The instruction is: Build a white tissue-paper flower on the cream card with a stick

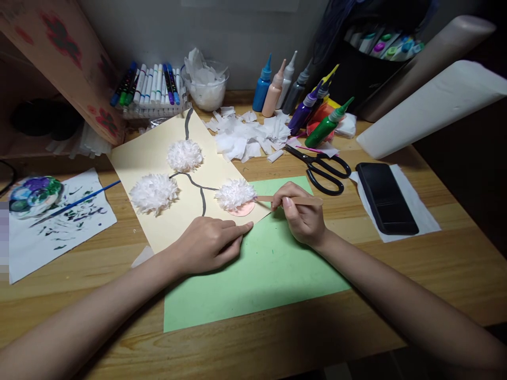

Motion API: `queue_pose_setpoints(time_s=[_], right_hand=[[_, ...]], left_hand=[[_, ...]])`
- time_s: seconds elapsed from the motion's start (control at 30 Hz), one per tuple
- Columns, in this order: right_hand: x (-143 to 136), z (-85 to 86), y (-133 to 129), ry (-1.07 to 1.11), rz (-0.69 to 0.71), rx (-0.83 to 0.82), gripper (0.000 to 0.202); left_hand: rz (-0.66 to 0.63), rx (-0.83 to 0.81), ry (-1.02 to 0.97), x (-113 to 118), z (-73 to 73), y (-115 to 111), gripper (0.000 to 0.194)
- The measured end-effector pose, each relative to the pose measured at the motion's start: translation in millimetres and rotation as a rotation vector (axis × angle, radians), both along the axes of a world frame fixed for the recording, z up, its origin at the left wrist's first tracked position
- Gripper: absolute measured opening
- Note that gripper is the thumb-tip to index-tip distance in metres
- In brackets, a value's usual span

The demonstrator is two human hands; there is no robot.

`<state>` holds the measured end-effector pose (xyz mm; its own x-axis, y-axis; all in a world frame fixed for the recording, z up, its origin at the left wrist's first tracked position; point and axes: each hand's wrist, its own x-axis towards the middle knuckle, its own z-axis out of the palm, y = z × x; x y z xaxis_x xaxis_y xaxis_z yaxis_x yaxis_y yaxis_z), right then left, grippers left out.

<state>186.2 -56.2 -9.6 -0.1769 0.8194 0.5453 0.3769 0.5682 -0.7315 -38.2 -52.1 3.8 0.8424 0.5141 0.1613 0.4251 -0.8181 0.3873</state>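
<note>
In my right hand (299, 214) is a flat wooden craft stick (309, 201), its tip at the right edge of a white paper pompom flower (235, 195). Below that flower shows a pale pink disc (242, 209). My left hand (212, 244) rests on the lower edge of a cream sheet (144, 145), index finger stretched out and the others partly bent. Dark painted branch lines run over the sheet between this flower, an upper flower (184, 155) and a left flower (154, 193). A green sheet (237, 295) lies under both hands.
Torn white tissue pieces (245, 134) lie behind the cream sheet. Paint bottles (273, 95) stand at the back, near black-handled scissors (320, 171). A phone (386, 198) lies at right. At left, a paintbrush (85, 198) crosses a stained paper. A marker rack (150, 89) stands behind.
</note>
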Motion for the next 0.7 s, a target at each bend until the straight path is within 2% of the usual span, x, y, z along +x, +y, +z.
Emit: queue_pose_setpoints(time_s=[0.13, 0.4, 0.57, 0.7], right_hand=[[-0.8, -0.5, 0.4, 0.016, -0.001, -0.065, 0.026], [5.2, -4.7, -3.4, 0.106, -0.053, 0.090, 0.025], [4.2, -3.5, -1.7, 0.080, -0.083, 0.057, 0.024], [1.8, -0.4, -0.9, 0.038, -0.044, 0.028, 0.024]], left_hand=[[0.001, 0.000, -0.006, 0.2, -0.8, 0.4, 0.037], [0.004, -0.002, -0.001, -0.7, -1.8, -0.2, 0.039], [0.003, -0.001, 0.000, -0.3, -2.2, -0.2, 0.038], [0.005, -0.005, 0.005, -0.5, -1.6, 0.2, 0.037]])
